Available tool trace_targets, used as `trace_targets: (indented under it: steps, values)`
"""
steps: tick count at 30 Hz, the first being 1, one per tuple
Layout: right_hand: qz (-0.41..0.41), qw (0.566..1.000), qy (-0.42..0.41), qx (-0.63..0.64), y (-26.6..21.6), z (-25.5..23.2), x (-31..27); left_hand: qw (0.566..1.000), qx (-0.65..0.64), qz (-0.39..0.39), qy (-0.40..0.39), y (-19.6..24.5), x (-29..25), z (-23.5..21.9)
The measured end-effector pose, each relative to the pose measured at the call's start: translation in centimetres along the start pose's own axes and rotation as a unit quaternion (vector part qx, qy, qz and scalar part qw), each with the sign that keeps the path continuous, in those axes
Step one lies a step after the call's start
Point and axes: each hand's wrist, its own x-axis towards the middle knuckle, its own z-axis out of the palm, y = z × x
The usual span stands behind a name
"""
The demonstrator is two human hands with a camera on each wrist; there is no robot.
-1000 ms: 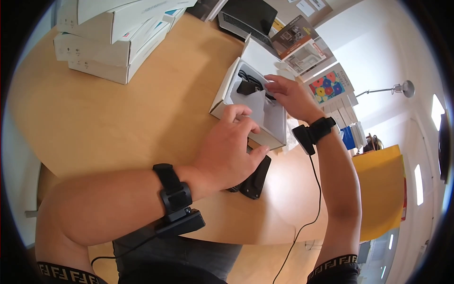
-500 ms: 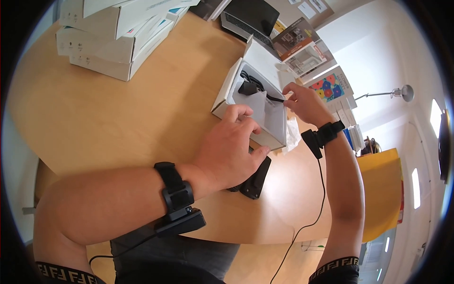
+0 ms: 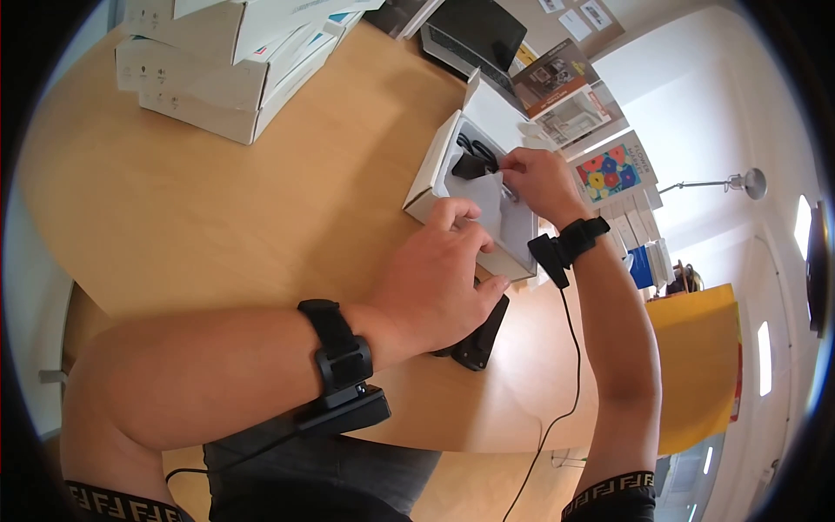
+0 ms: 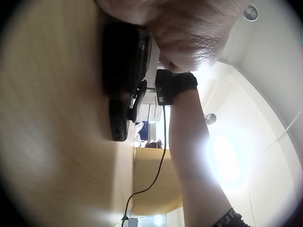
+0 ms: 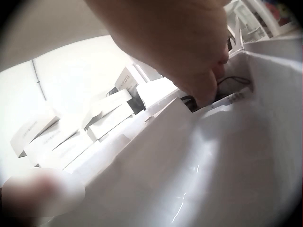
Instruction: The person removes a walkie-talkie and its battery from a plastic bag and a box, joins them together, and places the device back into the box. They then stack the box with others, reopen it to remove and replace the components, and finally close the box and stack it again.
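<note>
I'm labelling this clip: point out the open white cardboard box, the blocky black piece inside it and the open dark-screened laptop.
Open white cardboard box point(image 3: 430, 170): head view, outer left side wall.
Blocky black piece point(image 3: 470, 166): head view, its visible middle.
Open dark-screened laptop point(image 3: 481, 33): head view, on the screen.

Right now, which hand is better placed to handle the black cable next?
Probably the right hand: it reaches into the white box, close to the black cable; the left hand is at the box's near side.

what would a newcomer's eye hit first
Probably the open white box, with the right hand beside the black items inside and the left hand at its near edge. Next, stacked white boxes at the head view's upper left and the bright flower print right of centre.
</note>
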Motion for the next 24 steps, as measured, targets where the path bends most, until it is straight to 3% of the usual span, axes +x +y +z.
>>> trace_targets:
  steps: [4,6,10,13,15,22,24]
  values:
    - [0.005,0.999,-0.034,-0.018,0.3,-0.2,0.1,1.0,-0.004,-0.001,0.001,0.0,0.0,0.1]
    - [-0.057,0.995,-0.035,-0.07,0.8,-0.4,0.1,1.0,-0.01,0.004,0.006,-0.1,0.1,0.3]
    - [-0.065,0.986,-0.09,-0.126,2.2,0.0,0.0,1.0,-0.025,0.009,0.012,0.0,0.2,0.3]
    - [-0.086,0.989,-0.07,-0.1,2.2,-0.6,-0.7,1.0,-0.022,0.013,0.01,-0.2,0.2,0.3]
    - [-0.014,0.999,-0.026,-0.022,2.4,-1.4,-1.5,0.999,-0.015,0.025,0.013,-0.3,0.3,0.4]
    - [0.042,0.988,0.144,0.037,7.7,-1.7,-6.7,1.0,-0.008,0.027,0.01,-0.1,0.2,0.2]
    - [0.076,0.985,0.131,0.079,9.3,-0.2,-8.8,1.0,-0.011,0.028,-0.002,-0.1,0.2,0.0]
